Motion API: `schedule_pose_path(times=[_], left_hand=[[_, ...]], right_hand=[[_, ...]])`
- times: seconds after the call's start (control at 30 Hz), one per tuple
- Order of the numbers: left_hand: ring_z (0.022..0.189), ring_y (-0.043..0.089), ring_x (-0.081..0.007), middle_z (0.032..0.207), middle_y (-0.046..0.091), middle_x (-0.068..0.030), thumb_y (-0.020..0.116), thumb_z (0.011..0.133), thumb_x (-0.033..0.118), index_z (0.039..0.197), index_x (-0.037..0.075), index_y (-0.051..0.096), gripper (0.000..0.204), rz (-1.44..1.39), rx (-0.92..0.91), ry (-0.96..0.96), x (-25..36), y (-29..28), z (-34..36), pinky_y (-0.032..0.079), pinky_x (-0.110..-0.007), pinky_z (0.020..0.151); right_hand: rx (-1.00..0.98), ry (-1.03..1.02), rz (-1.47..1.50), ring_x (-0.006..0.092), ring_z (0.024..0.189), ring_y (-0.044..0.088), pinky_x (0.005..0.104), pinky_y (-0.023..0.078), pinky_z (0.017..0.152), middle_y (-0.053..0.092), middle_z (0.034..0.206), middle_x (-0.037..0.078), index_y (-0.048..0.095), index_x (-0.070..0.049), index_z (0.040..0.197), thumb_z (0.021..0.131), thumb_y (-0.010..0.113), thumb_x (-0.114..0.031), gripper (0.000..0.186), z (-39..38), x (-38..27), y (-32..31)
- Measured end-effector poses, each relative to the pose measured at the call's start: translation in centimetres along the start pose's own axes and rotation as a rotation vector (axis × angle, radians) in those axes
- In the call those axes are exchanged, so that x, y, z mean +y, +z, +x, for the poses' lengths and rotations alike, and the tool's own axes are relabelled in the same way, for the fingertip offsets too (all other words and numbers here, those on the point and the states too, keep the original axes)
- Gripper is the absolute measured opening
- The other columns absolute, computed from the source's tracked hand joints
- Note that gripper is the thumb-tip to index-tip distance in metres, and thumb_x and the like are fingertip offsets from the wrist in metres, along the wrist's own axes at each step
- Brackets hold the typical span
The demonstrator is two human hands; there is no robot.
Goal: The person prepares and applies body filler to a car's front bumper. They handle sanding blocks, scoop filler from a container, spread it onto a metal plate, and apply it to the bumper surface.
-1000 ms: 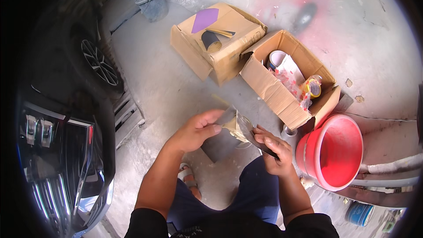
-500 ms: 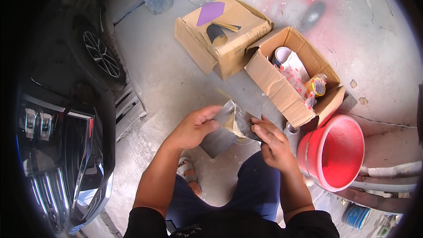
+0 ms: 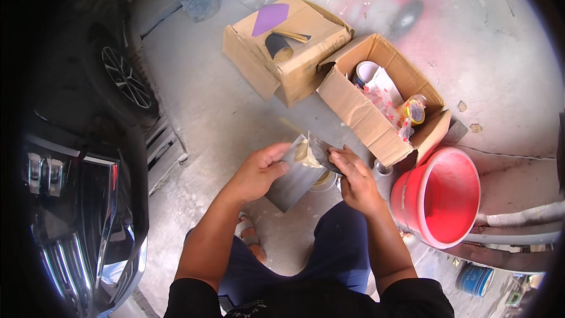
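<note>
My left hand [image 3: 259, 171] grips a thin grey metal scraper [image 3: 289, 154], angled upward at the centre of the view. My right hand [image 3: 353, 176] holds a dark spreader blade [image 3: 320, 152], its fingers along the blade's face. A lump of cream paste [image 3: 303, 156] sits where the two blades meet. Below them lie a grey flat board [image 3: 285, 197] and a round open can [image 3: 322, 182], both partly hidden by the blades and hands.
A black car [image 3: 82, 212] stands at left. Two cardboard boxes [image 3: 253, 59] are ahead, one holding tape rolls [image 3: 415, 111]. A red bucket [image 3: 406, 200] stands right, a grey pail [image 3: 197, 3] far back, a blue can [image 3: 474, 280] lower right.
Since a second ago, the two blades have tilted and shifted against each other around the paste. My right hand has moved up and slightly left; the view has shifted slightly.
</note>
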State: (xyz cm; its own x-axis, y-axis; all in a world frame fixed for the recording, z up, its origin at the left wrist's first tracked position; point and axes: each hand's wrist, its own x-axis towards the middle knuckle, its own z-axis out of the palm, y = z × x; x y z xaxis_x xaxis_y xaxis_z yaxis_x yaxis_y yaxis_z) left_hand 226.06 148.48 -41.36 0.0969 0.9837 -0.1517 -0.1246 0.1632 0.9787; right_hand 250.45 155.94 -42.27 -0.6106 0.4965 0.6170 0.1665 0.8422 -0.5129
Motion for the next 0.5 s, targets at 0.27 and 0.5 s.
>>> schedule_pose_path(times=[0.27,0.5], left_hand=[[0.108,0.055,-0.0117,0.122,0.059,-0.0071,0.049,0.092,-0.002,0.132,-0.002,0.048,0.04,-0.019,-0.035,0.013,0.2,-0.2,0.5,0.043,-0.027,0.094],[0.11,0.055,-0.0121,0.125,0.058,-0.0072,0.046,0.091,-0.003,0.133,-0.001,0.047,0.042,-0.128,-0.036,0.012,0.8,0.0,0.4,0.041,-0.027,0.096]], right_hand=[[0.006,0.014,-0.051,0.0319,0.111,0.059,0.0533,0.044,0.1,0.061,0.114,0.014,0.052,-0.005,0.126,0.069,0.052,0.02,0.062,0.1,0.4,0.0],[-0.044,0.082,-0.106,0.0314,0.109,0.06,0.0492,0.043,0.101,0.061,0.112,0.014,0.05,-0.005,0.129,0.071,0.051,0.02,0.063,-1.0,1.8,-0.2]])
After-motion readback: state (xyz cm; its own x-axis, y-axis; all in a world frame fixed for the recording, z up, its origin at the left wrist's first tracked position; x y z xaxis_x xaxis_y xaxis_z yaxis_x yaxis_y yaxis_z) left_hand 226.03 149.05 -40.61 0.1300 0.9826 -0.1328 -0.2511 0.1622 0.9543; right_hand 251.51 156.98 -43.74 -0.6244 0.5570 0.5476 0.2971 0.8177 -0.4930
